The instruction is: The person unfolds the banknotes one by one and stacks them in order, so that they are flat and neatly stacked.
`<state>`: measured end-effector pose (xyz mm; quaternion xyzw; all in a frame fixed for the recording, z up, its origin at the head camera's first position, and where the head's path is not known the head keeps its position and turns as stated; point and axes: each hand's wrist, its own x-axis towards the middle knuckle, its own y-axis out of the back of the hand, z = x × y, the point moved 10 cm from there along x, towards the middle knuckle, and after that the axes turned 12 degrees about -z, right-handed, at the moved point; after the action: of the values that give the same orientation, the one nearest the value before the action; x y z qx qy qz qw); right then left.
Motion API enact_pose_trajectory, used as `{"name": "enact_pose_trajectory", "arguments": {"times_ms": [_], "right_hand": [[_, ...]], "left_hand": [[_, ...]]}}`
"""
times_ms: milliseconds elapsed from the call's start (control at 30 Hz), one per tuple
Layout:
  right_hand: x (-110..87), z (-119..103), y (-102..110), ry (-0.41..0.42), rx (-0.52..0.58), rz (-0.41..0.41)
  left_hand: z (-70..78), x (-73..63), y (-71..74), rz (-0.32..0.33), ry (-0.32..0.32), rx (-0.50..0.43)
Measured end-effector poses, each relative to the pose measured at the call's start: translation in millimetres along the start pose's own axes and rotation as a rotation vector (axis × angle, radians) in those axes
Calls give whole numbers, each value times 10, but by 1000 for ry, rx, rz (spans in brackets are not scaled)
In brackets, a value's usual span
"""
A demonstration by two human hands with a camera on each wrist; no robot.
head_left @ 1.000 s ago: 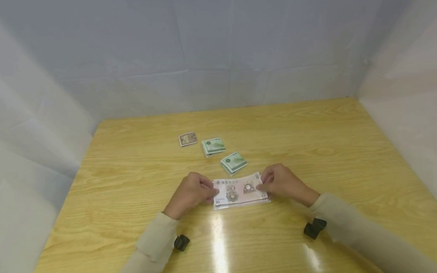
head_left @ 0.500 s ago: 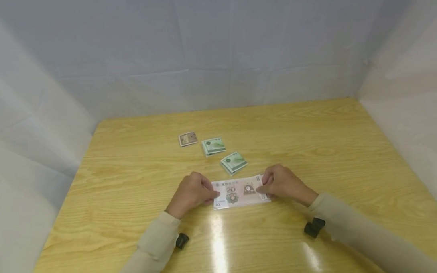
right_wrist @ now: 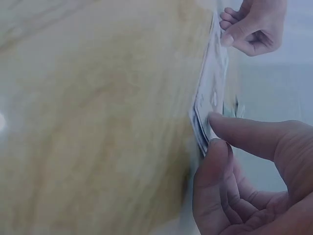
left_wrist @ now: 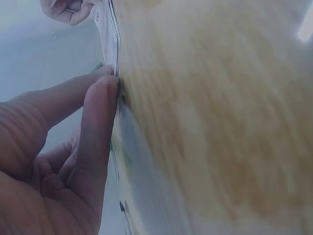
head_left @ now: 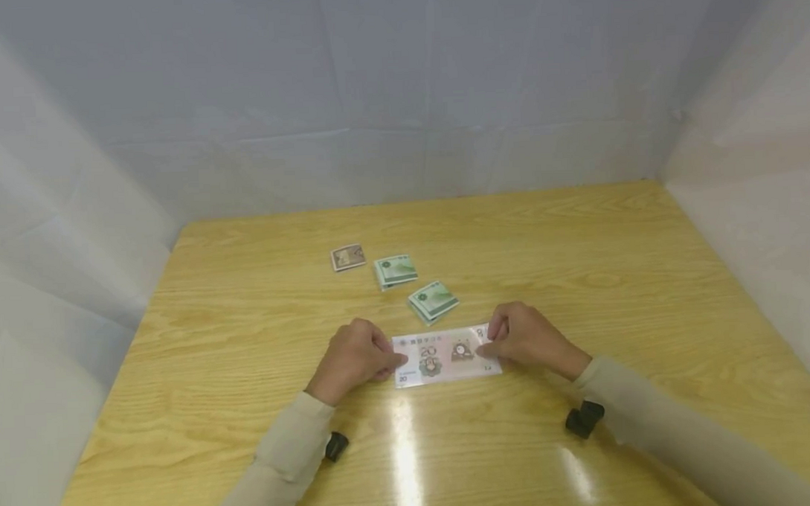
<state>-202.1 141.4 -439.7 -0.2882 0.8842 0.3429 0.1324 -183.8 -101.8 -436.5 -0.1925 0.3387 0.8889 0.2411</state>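
A small stack of pinkish banknotes (head_left: 445, 356), the top one printed with 20, lies flat and unfolded just above the wooden table. My left hand (head_left: 358, 361) pinches its left end between thumb and fingertips. At the other end my right hand (head_left: 532, 342) pinches it the same way, the thumb on top. In the right wrist view the layered edges of the banknotes (right_wrist: 205, 105) show between thumb and index finger. The left wrist view shows the banknotes (left_wrist: 110, 36) edge-on, running from the left fingertips toward the other hand.
Just beyond the hands lies a folded green banknote bundle (head_left: 435, 302). Behind it sits another folded green bundle (head_left: 397, 270), with a folded brown bundle (head_left: 348, 257) to its left. White sheeting (head_left: 386, 97) walls the wooden table (head_left: 613, 275) at the back and sides.
The top banknote, which was raised and offset from those below, has come down and now lines up with them. Both hands stay at the ends with small shifts.
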Motion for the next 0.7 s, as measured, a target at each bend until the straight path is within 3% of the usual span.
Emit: {"name": "enact_pose_trajectory", "arguments": {"times_ms": [400,700], "right_hand": [[288,-144,249,50,-27,38],[525,-277,249,33,-19,44]], "left_hand": [[-27,-19,79,25,-34,-88],[16,-15,59,-33,-130,-313]]}}
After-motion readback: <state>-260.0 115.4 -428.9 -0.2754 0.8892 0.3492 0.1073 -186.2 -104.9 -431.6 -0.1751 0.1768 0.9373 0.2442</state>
